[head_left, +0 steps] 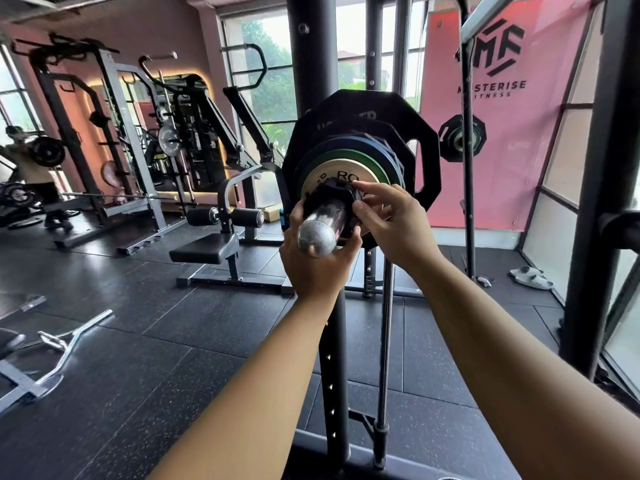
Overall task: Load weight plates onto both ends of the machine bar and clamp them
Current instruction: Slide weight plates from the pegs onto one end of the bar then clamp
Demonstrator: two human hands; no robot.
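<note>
The chrome end of the machine bar (320, 230) points toward me at centre frame. Several weight plates sit on it: large black ones (412, 133) at the back, then a blue plate (360, 147), a green plate (367, 164) and a small white plate (332, 174) in front. A black clamp collar (332, 194) sits around the bar against the white plate. My left hand (311, 265) curls around the collar from below and the left. My right hand (391, 223) pinches the collar's right side with thumb and fingers.
A black rack upright (336, 358) and a chrome guide rod (384, 341) stand just below the bar. A seated machine with a black pad (201, 251) stands to the left. A curl bar (69, 341) lies on the floor. Sandals (530, 277) lie at right near a pink banner (502, 116).
</note>
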